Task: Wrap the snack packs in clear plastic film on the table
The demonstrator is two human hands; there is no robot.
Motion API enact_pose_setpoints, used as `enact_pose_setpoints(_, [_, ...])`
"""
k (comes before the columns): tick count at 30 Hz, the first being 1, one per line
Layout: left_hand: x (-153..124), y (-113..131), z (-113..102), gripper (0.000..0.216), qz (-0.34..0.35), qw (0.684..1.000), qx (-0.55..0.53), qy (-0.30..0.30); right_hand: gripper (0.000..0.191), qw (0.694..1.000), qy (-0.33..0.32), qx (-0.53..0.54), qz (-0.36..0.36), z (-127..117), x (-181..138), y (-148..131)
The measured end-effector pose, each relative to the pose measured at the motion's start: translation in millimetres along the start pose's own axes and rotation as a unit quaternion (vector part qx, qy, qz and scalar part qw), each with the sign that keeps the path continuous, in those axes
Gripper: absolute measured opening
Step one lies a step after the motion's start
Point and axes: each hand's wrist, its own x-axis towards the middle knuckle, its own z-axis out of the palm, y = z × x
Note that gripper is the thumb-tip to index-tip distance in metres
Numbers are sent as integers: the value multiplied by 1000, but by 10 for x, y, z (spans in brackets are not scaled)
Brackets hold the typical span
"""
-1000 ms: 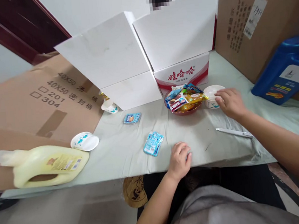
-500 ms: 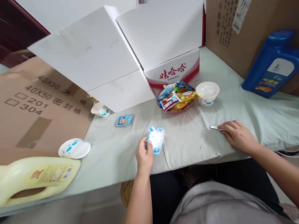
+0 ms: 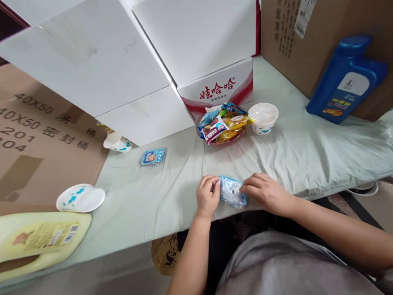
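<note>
My left hand [image 3: 208, 196] pinches the left edge of a small blue packet [image 3: 232, 191] wrapped in shiny clear plastic, just above the cloth near the table's front edge. From the right, my right hand [image 3: 266, 192] holds a slim white tool, which looks like a small utility knife [image 3: 236, 190]; its tip lies over the wrapped packet and most of its body is hidden by my fingers. A similar blue packet [image 3: 153, 156] in clear wrap lies on the cloth to the left and farther back.
A red bowl of wrapped snacks [image 3: 222, 125] and a paper bowl [image 3: 263, 118] stand behind my hands. White boxes [image 3: 141, 118] are stacked at the back. Leftward are a tipped paper bowl [image 3: 80, 198] and a yellow jug [image 3: 52, 240]; rightward, a blue bottle [image 3: 346, 82].
My right hand has come left with the white tool, onto the wrapped packet. My left hand has moved a little right with the packet. The view has shifted slightly.
</note>
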Motion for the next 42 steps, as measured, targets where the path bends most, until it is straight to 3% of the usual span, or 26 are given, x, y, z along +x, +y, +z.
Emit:
enact_pose_setpoints(4, [-30,22,-81,14,47,995,-31,-79,29,999,-38,-25,-20,55,44,33])
enact_pose_setpoints(7, [-31,9,-79,21,61,990,-36,-123,32,997,-20,-62,29,-1,-99,352])
enact_pose_setpoints(11, [-33,-31,-35,21,35,989,-50,-136,27,984,30,-120,128,-139,-289,672])
enact_pose_setpoints(13, [-34,-40,-14,12,27,990,-55,-128,24,978,83,-116,152,-172,-296,620])
enact_pose_setpoints(16, [-25,-29,-2,11,29,990,-61,-123,20,986,135,-18,96,-114,-189,301])
enact_pose_setpoints(19, [-12,-5,-16,14,29,990,-48,-127,15,992,98,78,33,71,-38,-43])
enact_pose_setpoints(23, [-13,17,-48,17,17,994,-37,-104,12,992,66,76,76,348,69,-156])
enact_pose_setpoints(27, [-17,27,-53,33,55,988,-36,-142,42,994,57,65,65,448,67,-61])
enact_pose_setpoints(29, [-16,17,-43,23,55,987,-40,-146,57,995,49,63,54,444,59,-45])
enact_pose_setpoints(31, [-18,-4,-33,12,20,993,-61,-103,64,995,44,66,55,437,58,-55])
enact_pose_setpoints(33, [-24,-23,-32,18,-26,995,-86,-35,67,994,49,67,67,441,60,-70])
enact_pose_setpoints(35, [-28,-18,-38,15,-35,995,-93,-9,65,992,63,76,83,450,65,-76])
enact_pose_setpoints(38, [-23,25,-44,30,45,993,-59,-92,48,982,95,117,116,448,81,-71])
enact_pose_setpoints(40, [-21,41,-38,25,78,988,-34,-129,33,976,122,138,120,434,98,-69])
enact_pose_setpoints(42, [-30,21,-26,14,48,992,-47,-102,25,975,137,140,104,424,117,-71])
